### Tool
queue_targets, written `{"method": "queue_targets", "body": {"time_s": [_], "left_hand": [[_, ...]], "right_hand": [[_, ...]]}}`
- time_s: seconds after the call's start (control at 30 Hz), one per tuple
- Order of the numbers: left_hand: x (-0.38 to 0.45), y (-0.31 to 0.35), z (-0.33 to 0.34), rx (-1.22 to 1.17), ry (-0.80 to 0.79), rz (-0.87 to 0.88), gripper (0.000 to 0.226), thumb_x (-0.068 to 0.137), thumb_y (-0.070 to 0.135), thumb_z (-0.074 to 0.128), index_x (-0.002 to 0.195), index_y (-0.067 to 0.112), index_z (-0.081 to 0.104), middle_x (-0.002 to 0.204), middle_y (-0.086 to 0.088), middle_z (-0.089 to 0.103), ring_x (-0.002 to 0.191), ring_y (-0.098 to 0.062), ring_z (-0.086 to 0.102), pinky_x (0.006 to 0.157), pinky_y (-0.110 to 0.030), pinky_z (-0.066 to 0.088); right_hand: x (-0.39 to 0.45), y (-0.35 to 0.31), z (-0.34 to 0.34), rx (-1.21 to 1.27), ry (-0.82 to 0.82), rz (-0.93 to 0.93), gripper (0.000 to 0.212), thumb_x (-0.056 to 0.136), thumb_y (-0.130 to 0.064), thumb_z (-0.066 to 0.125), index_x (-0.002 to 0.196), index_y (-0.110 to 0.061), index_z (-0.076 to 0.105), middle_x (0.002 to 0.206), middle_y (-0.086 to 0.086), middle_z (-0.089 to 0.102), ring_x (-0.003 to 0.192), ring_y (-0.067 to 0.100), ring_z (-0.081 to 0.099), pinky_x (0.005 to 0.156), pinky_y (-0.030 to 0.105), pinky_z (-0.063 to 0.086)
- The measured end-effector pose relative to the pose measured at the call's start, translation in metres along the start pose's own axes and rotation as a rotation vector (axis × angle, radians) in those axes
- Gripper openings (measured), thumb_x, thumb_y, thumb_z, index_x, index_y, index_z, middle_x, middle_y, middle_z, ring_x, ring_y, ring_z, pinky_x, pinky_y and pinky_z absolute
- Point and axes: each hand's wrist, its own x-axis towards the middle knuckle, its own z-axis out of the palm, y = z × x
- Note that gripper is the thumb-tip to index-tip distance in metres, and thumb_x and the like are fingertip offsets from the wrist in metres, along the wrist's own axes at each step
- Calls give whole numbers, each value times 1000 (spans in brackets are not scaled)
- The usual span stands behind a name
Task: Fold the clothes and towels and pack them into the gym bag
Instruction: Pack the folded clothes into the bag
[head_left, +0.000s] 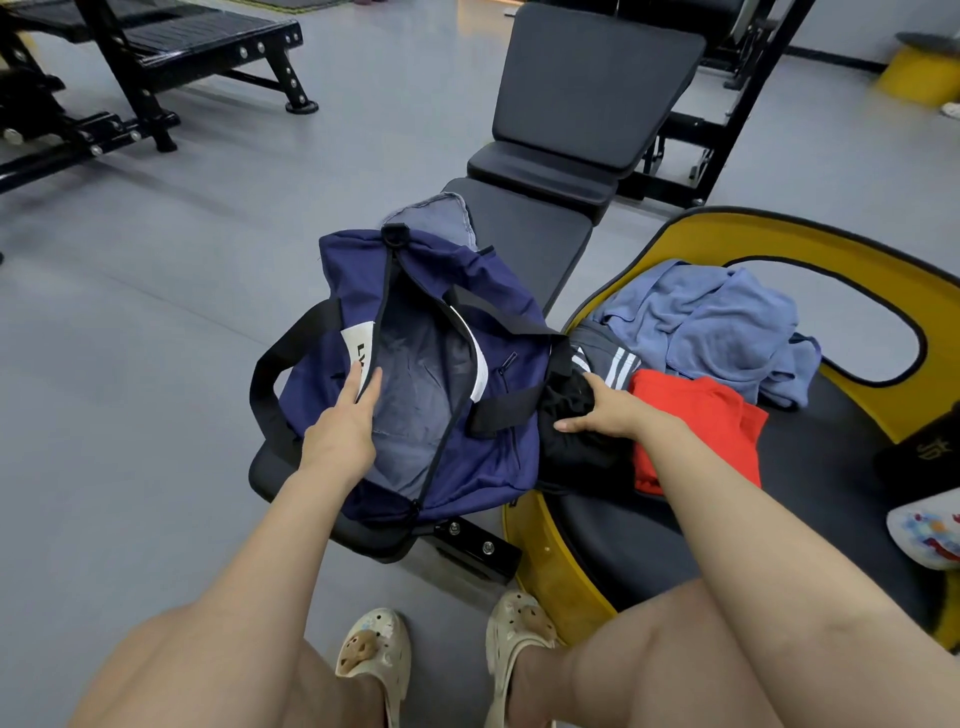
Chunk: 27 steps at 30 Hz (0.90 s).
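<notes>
Packing step, I judge: my left hand (349, 418), fingers straight, holds open the zip edge of the navy gym bag (415, 364) on the bench (524, 244); right hand (605, 410) grips the black garment (571, 441) beside it, needing lifting in next.

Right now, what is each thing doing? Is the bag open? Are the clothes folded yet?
Navy gym bag: unzipped, wide open, looks empty.
Left hand: fingers straight, holding the bag's opening apart.
Right hand: gripping the black garment.
Red shirt: lying loose, unpacked.
Blue towel: crumpled, unfolded.
Striped shorts: partly buried under the pile.
</notes>
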Motion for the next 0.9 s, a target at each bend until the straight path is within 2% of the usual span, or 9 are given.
{"method": "queue_targets", "body": {"time_s": [0.17,0.33,0.37,0.43,0.5,0.67,0.77,0.9], "left_hand": [[-5,-7,1,-56,26,-79,92,84,-11,44,151,34,0,158,7,-15,99,-29,51,63,-33,43],[-13,-10,1,-167,3,-101,93,82,-13,44,152,32,2,159,3,-14,82,-28,51,59,-29,38],[-15,-10,3,-201,1,-80,93,81,-16,42,152,31,4,159,3,-14,89,-29,53,59,-29,39],[-16,-11,5,-259,2,-36,94,80,-21,40,152,31,7,159,5,-13,115,-28,49,67,-33,48],[-18,-10,5,-279,7,-6,94,80,-22,39,152,31,8,159,6,-12,127,-26,41,72,-33,49],[-20,-7,-1,-267,-23,26,94,81,-22,39,152,30,6,159,5,-13,121,-25,47,66,-28,44],[-19,-10,-6,-296,-35,45,91,81,-21,37,152,28,6,159,4,-12,130,-23,41,74,-28,47],[-19,-10,-11,-313,-44,51,91,81,-20,37,153,27,7,159,4,-12,128,-25,43,80,-33,49]], "right_hand": [[-2,-6,5,22,6,-3,108,71,-50,78,152,-20,13,150,10,36,135,29,38,109,35,33],[-11,-10,11,13,135,-29,103,66,-52,81,148,-26,25,139,19,41,125,34,46,104,38,41],[-15,-11,12,19,149,-26,101,67,-51,81,148,-27,26,137,19,41,124,34,46,103,37,41],[-23,-12,14,21,184,-23,98,69,-50,80,147,-28,26,134,22,41,121,35,47,99,37,42],[-30,-14,15,14,219,-24,97,69,-50,79,147,-29,26,132,21,47,119,35,50,95,37,45],[-49,-15,14,47,226,6,88,75,-44,76,146,-25,28,130,13,56,122,31,48,90,33,43],[-60,-14,7,91,300,11,80,77,-44,75,143,-25,32,130,11,56,123,33,46,91,37,43],[-78,-20,-6,151,437,-12,78,77,-46,74,141,-28,33,134,7,55,123,34,49,91,40,45]]}}
